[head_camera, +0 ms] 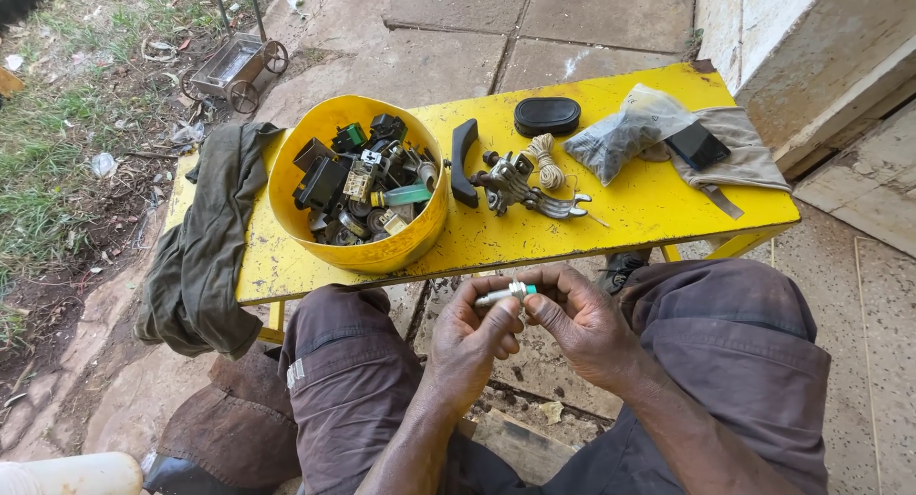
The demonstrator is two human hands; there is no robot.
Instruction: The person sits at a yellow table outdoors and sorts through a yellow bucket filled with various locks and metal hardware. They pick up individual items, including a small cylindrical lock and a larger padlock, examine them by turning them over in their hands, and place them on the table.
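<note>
Both of my hands meet over my lap, just in front of the yellow table (pixel 658 214). My left hand (pixel 468 347) pinches the metal end of a small plug (pixel 506 293) between thumb and fingers, and my right hand (pixel 582 323) closes its fingertips on the green end, so the piece sits level and steady where I can look at it closely. Within easy reach on the table stands a yellow bowl (pixel 382 252) heaped with switches and small parts. Beside it lie a black handle (pixel 464 161), a metal fitting (pixel 520 188) with a coil of string (pixel 547 161), a black oval case (pixel 547 115) and a plastic bag (pixel 625 133). An olive cloth (pixel 205 242) hangs off the table's left edge.
</note>
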